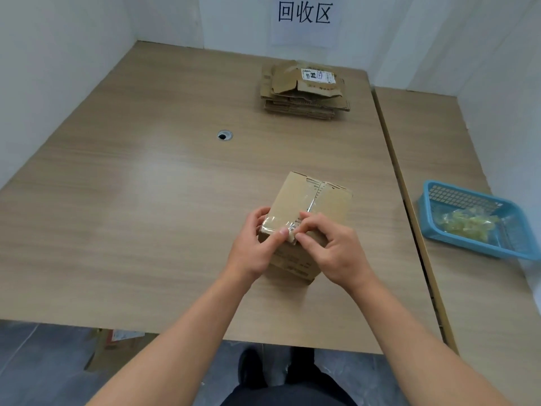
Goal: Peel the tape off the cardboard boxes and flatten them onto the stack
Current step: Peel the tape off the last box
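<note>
Left grip point(252, 253) is wrapped round the box point(304, 197) at its near left corner, thumb laid on the top edge. Right grip point(333, 250) is pinched on the tape point(276, 224) end at the near edge. Box is stood on the tabletop point(140, 206), near centre. Flattened stack point(304, 92) is seen far; blue basket point(428, 206) with tape scraps point(465, 224), right.

Both forearms point(184, 332) are bare, above dark clothing point(292, 391) and black shoes point(251, 366).
</note>
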